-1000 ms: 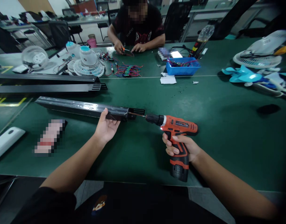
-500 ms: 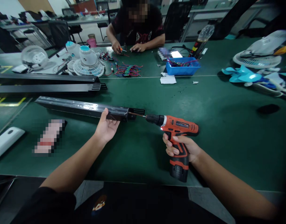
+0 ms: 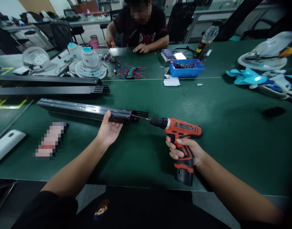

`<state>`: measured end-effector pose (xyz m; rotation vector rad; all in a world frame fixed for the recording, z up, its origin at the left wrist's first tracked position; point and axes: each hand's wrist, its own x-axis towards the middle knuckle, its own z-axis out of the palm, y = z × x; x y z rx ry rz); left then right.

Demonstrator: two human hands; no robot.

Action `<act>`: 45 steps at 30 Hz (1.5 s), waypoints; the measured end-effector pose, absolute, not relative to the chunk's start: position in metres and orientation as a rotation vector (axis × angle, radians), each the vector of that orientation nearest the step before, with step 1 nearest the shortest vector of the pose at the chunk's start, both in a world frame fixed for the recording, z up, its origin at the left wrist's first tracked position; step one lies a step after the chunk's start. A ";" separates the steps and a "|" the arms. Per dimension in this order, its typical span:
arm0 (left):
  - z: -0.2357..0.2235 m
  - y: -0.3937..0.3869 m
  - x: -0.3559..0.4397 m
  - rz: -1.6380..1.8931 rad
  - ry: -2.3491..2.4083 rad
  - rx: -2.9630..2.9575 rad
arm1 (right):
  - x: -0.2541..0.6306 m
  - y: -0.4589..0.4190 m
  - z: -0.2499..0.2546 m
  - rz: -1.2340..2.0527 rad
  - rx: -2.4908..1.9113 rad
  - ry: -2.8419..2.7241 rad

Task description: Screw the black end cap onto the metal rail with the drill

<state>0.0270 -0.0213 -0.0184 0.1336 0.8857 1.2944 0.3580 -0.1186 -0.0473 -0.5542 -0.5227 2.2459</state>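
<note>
My left hand (image 3: 110, 128) grips a long black bar-shaped housing (image 3: 88, 109) near its right end, thumb on top and fingers beneath. A slotted black tab (image 3: 141, 114) sticks out from that end. In my right hand (image 3: 185, 148) is an orange and black cordless drill (image 3: 183, 127), held by its handle with the index finger at the trigger. Its long thin bit (image 3: 140, 117) points left and reaches the end of the housing. Whether the tip sits in a screw cannot be seen.
Two more black bars (image 3: 45, 90) lie behind at left. A phone (image 3: 50, 140) and a white casing (image 3: 9, 144) rest at near left. Across the table, a person works by wired circuit boards (image 3: 131, 72), white fans (image 3: 90, 65) and a blue bin (image 3: 187, 68). Blue fan blades (image 3: 247, 76) lie right.
The drill has tilted very slightly, its battery end shifting a little right. My left hand and the housing stay put. Across the table, the person's tool hand has moved left and back.
</note>
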 end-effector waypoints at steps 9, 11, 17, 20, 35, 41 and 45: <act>-0.019 -0.021 0.027 1.309 0.866 0.116 | 0.359 -0.120 -0.048 2.209 -0.603 -0.575; -0.020 -0.021 0.026 1.309 0.857 0.120 | 0.359 -0.120 -0.048 2.208 -0.619 -0.580; -0.021 -0.021 0.025 1.301 0.863 0.120 | 0.359 -0.120 -0.047 2.210 -0.624 -0.570; -0.022 -0.020 0.025 1.297 0.867 0.125 | 0.359 -0.121 -0.048 2.208 -0.635 -0.557; -0.018 -0.022 0.027 1.292 0.879 0.144 | 0.359 -0.119 -0.048 2.229 -0.608 -0.548; -0.019 -0.022 0.028 1.316 0.893 0.146 | 0.359 -0.119 -0.048 2.221 -0.599 -0.578; -0.017 -0.023 0.029 1.331 0.912 0.130 | 0.360 -0.120 -0.048 2.218 -0.602 -0.586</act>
